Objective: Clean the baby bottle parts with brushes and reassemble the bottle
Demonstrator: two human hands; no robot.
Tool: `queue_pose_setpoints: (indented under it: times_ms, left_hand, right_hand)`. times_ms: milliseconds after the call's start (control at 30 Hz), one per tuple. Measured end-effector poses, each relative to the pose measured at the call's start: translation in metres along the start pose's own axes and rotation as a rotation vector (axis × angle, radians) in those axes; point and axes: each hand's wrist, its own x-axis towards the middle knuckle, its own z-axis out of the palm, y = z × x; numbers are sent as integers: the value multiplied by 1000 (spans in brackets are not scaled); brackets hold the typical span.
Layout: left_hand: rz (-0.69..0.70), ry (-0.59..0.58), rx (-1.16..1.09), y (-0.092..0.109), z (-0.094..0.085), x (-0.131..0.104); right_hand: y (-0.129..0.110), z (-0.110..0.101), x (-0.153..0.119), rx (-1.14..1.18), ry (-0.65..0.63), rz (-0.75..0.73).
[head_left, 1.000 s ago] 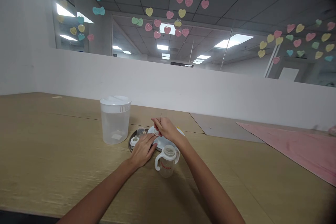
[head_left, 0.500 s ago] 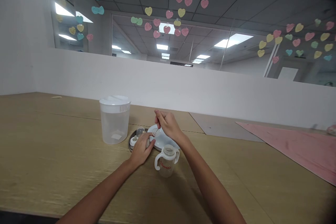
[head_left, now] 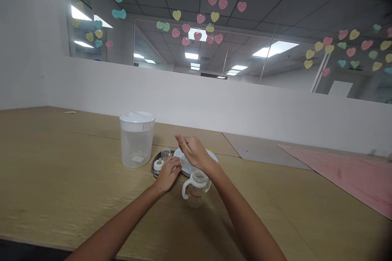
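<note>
My left hand (head_left: pixel 168 173) is closed with its fingertips on a small clear round piece (head_left: pixel 184 160) at the near left of the white plate (head_left: pixel 213 156). Right above that piece my right hand (head_left: pixel 193 151) is closed too, fingers pinched and thumb up. A thin line shows below its fingers, too fine to name. In front of the plate stands an open clear baby bottle (head_left: pixel 196 195), upright, with two white handles and red print. Under my left hand is a dark round tray (head_left: pixel 154 170), which bears a white bottle collar (head_left: pixel 158 164) and a clear dome cap (head_left: pixel 165 154).
Left of the tray stands a clear bucket (head_left: pixel 136 144) with a white lid. A grey sheet (head_left: pixel 260 151) and a pink mat (head_left: pixel 343 171) lie to the right. Behind the wooden table (head_left: pixel 76 183) runs a white wall (head_left: pixel 183 96) with glass above it.
The whole view has shifted slightly to the right. My right hand has dropped a little and turned over the small clear piece. My left hand stays at it.
</note>
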Motion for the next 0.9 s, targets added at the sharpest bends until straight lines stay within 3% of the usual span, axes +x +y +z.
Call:
queue_pose_setpoints:
  times_ms: [433, 633, 900]
  left_hand:
    - [-81, -31, -78, 7, 0, 0]
    - [-147, -37, -148, 2, 3, 0]
    - [-205, -46, -199, 2, 3, 0]
  right_hand:
    - [7, 9, 2, -92, -28, -25]
    - [14, 19, 2, -136, -142, -50]
    - [20, 18, 3, -163, -232, 60]
